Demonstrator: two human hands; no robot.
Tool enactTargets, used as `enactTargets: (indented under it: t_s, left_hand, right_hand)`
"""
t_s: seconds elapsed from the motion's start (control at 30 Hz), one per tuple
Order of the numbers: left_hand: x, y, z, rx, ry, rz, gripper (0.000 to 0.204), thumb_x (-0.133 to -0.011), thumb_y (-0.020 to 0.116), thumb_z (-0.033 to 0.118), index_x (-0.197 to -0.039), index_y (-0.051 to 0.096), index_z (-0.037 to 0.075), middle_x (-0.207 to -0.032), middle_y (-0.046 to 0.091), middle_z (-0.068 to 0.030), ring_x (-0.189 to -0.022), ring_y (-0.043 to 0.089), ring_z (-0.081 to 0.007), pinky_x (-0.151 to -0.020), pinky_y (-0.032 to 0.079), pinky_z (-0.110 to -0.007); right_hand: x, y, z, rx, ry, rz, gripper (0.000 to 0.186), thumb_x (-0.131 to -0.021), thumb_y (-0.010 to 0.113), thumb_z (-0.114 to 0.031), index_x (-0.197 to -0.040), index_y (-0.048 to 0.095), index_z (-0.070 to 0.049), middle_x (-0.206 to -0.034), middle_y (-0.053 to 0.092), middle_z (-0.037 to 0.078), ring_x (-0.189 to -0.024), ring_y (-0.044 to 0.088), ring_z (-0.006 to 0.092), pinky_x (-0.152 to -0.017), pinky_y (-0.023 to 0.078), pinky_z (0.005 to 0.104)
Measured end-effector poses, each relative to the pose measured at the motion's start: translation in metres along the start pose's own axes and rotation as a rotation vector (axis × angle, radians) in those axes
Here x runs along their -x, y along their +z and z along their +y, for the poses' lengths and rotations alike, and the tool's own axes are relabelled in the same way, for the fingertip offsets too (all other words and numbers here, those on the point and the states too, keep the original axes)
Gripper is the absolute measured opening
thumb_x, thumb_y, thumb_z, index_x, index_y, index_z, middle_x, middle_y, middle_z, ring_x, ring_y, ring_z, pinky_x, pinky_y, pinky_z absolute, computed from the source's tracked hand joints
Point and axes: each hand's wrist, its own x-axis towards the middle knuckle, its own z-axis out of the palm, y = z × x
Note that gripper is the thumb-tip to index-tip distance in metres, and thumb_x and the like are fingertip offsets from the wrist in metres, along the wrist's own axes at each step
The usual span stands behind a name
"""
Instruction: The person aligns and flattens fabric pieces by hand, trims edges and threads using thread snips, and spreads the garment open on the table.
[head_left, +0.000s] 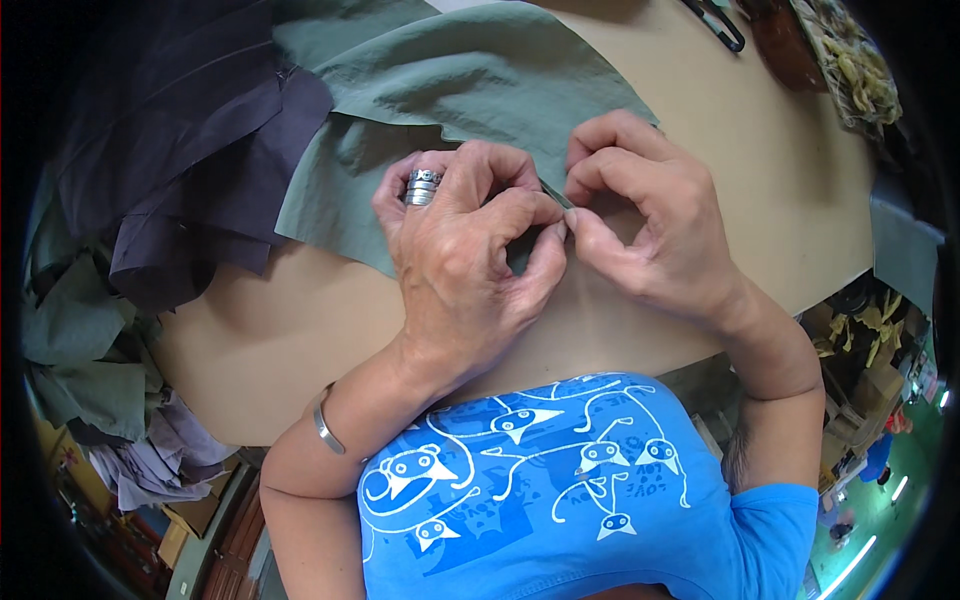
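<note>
A piece of grey-green fabric (470,70) is spread over the tan table, its curved edge running toward my hands. My left hand (470,225), with rings on one finger, is closed on the fabric, thumb and forefinger pinched at its edge. Close beside it, my right hand (650,215) pinches the narrow tip of the same edge between thumb and forefinger. The two pairs of fingertips nearly meet. What lies right between them is too small to make out, and my left hand covers part of the fabric.
Dark purple fabric (190,150) lies folded at the left, over the table's edge. Green and lilac cloth pieces (160,450) hang below it. A black-handled tool (722,25) and a patterned bundle (850,70) sit at the far right of the tan table (800,200).
</note>
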Motion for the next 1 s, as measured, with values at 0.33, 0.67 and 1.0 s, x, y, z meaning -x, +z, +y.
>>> enactTargets:
  t_s: [0.33,0.67,1.0]
  left_hand:
    - [0.005,-0.003,-0.013,-0.061,0.280,0.011,0.023,-0.063,0.065,0.004,-0.085,0.059,0.004,-0.089,0.054,-0.0059,-0.077,0.057,-0.0222,-0.068,0.047,-0.033]
    - [0.001,-0.020,-0.033,-0.235,0.562,-0.130,0.033,-0.064,0.063,0.008,-0.097,0.060,0.007,-0.095,0.053,-0.0038,-0.078,0.057,-0.0180,-0.065,0.048,-0.028]
    - [-0.006,-0.018,-0.026,-0.192,0.441,-0.133,0.036,-0.069,0.062,0.004,-0.105,0.061,0.005,-0.103,0.050,-0.0061,-0.076,0.057,-0.0191,-0.064,0.050,-0.030]
  right_hand:
    - [-0.001,-0.001,0.001,0.106,-0.022,-0.007,0.012,-0.064,0.060,0.007,-0.071,0.053,0.001,-0.084,0.056,0.010,-0.068,0.057,0.0210,-0.058,0.046,0.0288]
    - [-0.004,0.000,0.000,0.135,-0.056,-0.026,0.009,-0.066,0.061,0.003,-0.069,0.053,0.002,-0.083,0.054,0.013,-0.070,0.057,0.0307,-0.063,0.048,0.0378]
    - [-0.006,0.000,0.000,0.208,-0.085,-0.027,0.008,-0.067,0.061,0.001,-0.070,0.053,0.002,-0.084,0.055,0.013,-0.069,0.057,0.0311,-0.063,0.048,0.0385]
